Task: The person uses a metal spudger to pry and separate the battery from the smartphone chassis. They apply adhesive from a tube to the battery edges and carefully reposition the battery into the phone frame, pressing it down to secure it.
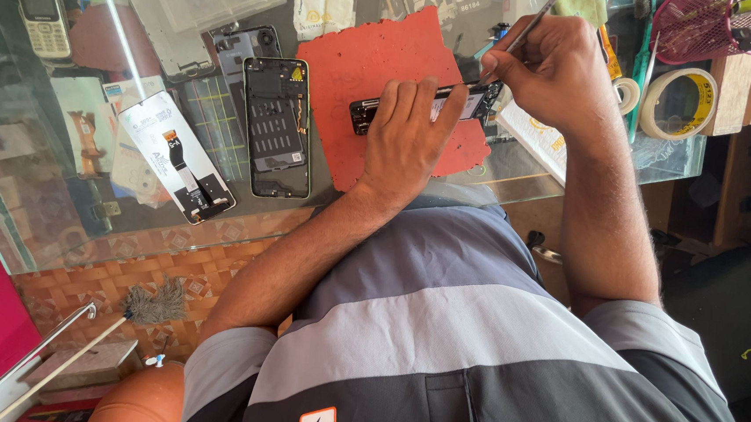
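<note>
While the left hand (409, 138) presses flat with its fingers (418, 99) spread over the opened black smartphone body (427, 107), that body is pinned against the rough red foam work mat (377, 61), which lies near the middle of the glass worktop (520, 164); the soft mat appears chosen to grip the part and spare the glass. The right hand (557, 74) has its fingers pinched together on a thin metal pointed tool (529, 23), held pen-fashion with the tip at the phone body's far end, a grip judged suited to fine work.

Beside the mat, toward the worktop's left, lies a green-rimmed phone frame with bare internals (277, 129), flat and face up. Further left rests a detached white-backed display panel with a black flex ribbon (177, 157), set at an angle. A grey keypad phone (39, 7) sits at the far left corner. A roll of pale tape (678, 102) stands at the right edge.
</note>
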